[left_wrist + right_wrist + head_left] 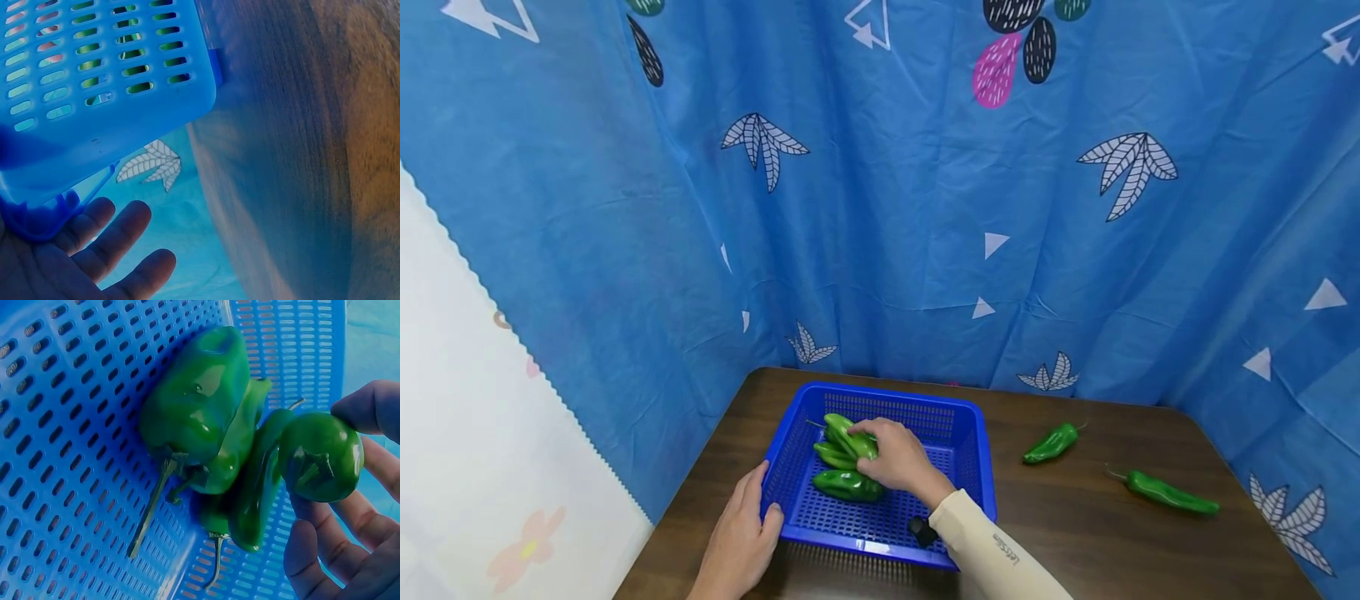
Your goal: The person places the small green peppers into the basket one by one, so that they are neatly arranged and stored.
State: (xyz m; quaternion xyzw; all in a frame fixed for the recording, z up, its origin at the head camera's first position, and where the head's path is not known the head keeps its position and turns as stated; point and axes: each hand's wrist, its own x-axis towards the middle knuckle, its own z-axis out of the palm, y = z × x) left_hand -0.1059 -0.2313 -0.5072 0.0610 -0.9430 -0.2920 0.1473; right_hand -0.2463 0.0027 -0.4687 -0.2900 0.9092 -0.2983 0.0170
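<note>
A blue plastic basket (887, 547) stands on the table with several green peppers (847, 485) inside. My right hand (891, 454), reaching in over the near side, grips one green pepper (322, 456) between thumb and fingers. In the right wrist view that pepper is above the others, its stem end facing the camera; a large pepper (197, 397) with a long stem lies beside them. My left hand (741, 525) holds the basket's near left corner. From the left wrist view, its fingers (122, 240) are under the basket rim (37, 234); the thumb is hidden there.
To the right of the basket, a short curved pepper (1051, 443) and a longer pepper (1172, 493) lie on the brown wooden table (1075, 533). A blue patterned curtain (895, 233) hangs behind the table, and a white cloth (490, 433) hangs at left.
</note>
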